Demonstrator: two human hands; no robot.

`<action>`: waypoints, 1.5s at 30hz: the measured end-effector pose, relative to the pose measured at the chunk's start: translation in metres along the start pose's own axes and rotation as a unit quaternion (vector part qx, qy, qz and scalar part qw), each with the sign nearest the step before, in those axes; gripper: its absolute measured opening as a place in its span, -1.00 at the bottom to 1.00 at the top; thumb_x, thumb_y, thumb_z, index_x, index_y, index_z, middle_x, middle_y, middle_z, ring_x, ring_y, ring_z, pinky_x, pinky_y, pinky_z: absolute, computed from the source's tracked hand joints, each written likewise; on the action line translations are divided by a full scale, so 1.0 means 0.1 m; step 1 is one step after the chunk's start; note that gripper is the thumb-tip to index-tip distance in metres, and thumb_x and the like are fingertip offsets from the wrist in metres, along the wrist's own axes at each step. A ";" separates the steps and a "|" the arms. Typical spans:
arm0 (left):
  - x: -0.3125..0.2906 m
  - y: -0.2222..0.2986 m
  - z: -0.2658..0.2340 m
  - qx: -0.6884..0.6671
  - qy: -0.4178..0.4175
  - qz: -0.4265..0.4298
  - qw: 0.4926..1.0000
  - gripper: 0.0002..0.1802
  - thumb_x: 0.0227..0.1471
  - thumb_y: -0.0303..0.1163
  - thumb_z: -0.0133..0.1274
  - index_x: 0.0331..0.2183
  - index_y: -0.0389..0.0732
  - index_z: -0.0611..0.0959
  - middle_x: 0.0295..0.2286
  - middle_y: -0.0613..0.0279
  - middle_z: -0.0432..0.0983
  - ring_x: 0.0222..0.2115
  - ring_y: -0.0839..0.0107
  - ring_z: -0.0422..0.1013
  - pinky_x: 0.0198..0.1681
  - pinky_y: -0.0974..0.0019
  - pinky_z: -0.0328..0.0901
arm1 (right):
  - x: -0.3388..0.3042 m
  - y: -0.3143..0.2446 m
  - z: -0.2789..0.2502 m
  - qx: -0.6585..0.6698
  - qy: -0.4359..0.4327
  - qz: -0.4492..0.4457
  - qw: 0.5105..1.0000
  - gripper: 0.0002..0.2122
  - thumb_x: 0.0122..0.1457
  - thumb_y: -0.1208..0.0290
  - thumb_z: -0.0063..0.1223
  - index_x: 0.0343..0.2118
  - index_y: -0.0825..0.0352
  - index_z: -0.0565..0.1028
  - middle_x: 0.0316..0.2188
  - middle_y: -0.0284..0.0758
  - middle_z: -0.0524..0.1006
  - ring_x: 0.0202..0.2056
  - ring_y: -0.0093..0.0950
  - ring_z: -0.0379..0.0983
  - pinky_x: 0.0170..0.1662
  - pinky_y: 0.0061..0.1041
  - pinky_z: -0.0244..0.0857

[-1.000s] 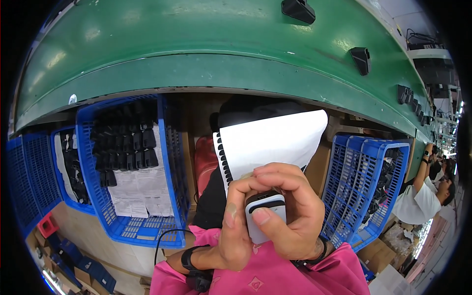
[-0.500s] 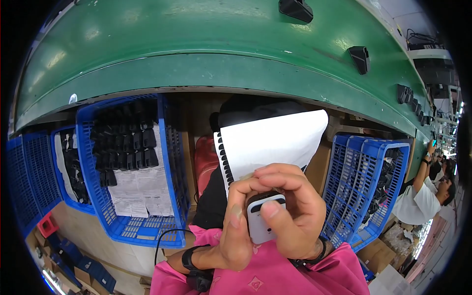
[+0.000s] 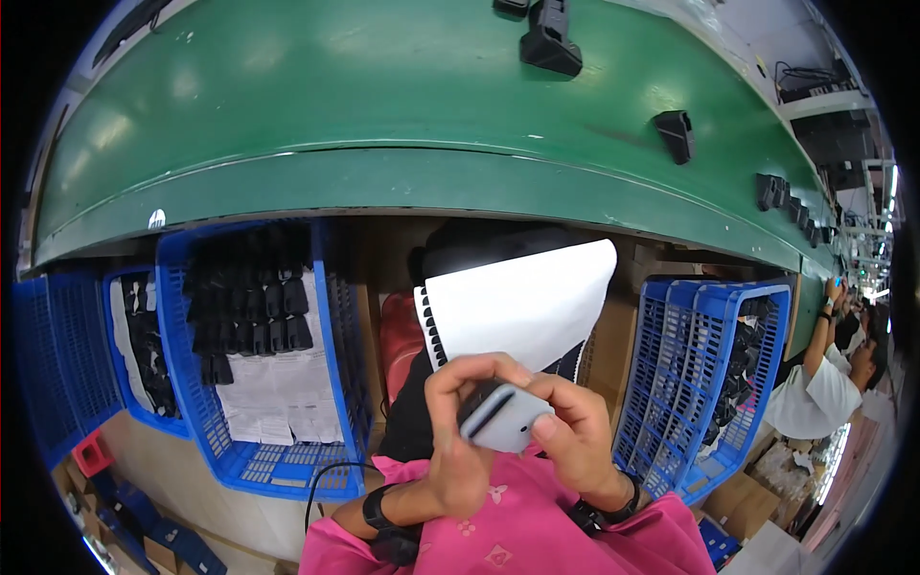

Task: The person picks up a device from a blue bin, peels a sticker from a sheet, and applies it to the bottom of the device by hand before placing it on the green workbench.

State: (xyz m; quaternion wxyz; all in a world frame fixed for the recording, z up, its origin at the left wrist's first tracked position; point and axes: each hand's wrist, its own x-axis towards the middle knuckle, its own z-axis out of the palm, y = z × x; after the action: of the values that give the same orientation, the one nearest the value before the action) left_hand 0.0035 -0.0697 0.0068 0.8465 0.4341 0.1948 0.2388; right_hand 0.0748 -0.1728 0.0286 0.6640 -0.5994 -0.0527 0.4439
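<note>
A small pale grey device (image 3: pixel 503 426) with rounded corners and a dark strip near one end sits tilted between my hands, above my lap. My left hand (image 3: pixel 455 460) curls around its left side. On the other side, my right hand (image 3: pixel 579 431) pinches its right edge, thumb on the near corner and fingers behind. The underside of the device is hidden. Just beyond my hands, a white sheet (image 3: pixel 517 297) with a row of dark notches along its left edge lies across my legs.
Overhead spans a green workbench (image 3: pixel 383 105) with black plastic parts (image 3: pixel 551 43) on it. A blue crate (image 3: pixel 331 383) with rows of black pieces on paper stands left; another blue crate (image 3: pixel 685 383) stands right. Farther right is a person in a pale sleeve (image 3: pixel 810 398).
The device has been turned and tilted between my hands. My right thumb has slid from its face to its edge. The whole view has shifted slightly, so the bench sits lower.
</note>
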 end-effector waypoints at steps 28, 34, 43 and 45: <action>0.48 -0.03 -0.50 -0.272 -0.112 -0.114 0.949 -0.43 0.04 -0.07 -0.19 -0.02 -0.28 0.28 -0.08 0.07 0.24 -0.17 0.23 0.31 -0.19 0.19 0.30 | 0.12 0.85 -0.09 -0.564 0.155 -0.342 0.736 -0.58 -0.17 0.54 0.30 -0.18 0.50 0.48 -0.39 -0.23 0.39 -0.40 -0.30 0.34 -0.35 -0.37 0.24; 0.49 -0.07 -0.48 -0.245 -0.095 -0.116 0.958 -0.38 0.03 -0.08 -0.18 0.01 -0.32 0.25 -0.03 0.06 0.22 -0.13 0.21 0.31 -0.15 0.16 0.31 | 0.17 0.90 -0.06 -0.566 0.138 -0.378 0.720 -0.72 -0.20 0.58 0.29 -0.35 0.46 0.51 -0.49 -0.33 0.38 -0.48 -0.36 0.34 -0.42 -0.39 0.18; 0.56 -0.07 -0.46 -0.242 -0.075 -0.125 0.959 -0.43 -0.05 -0.18 -0.11 -0.02 -0.26 0.30 -0.04 0.05 0.22 -0.14 0.21 0.26 -0.25 0.21 0.23 | 0.25 0.90 -0.05 -0.435 0.144 -0.319 0.830 -0.81 -0.17 0.64 0.23 -0.46 0.34 0.46 -0.49 -0.30 0.44 -0.45 -0.32 0.36 -0.33 -0.38 0.17; 0.57 -0.09 -0.47 -0.230 -0.064 -0.123 0.963 -0.44 -0.08 -0.24 -0.09 -0.02 -0.26 0.30 -0.04 0.04 0.22 -0.14 0.21 0.27 -0.24 0.21 0.25 | 0.26 0.87 -0.05 -0.427 0.122 -0.312 0.840 -0.82 -0.17 0.66 0.21 -0.47 0.34 0.46 -0.49 -0.30 0.45 -0.45 -0.32 0.36 -0.33 -0.38 0.17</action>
State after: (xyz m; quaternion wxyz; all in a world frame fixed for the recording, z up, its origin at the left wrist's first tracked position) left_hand 0.0266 -0.0119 -0.0332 0.9570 0.2150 0.1320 0.1429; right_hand 0.0475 -0.1692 -0.0583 0.4462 -0.8249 -0.3399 0.0705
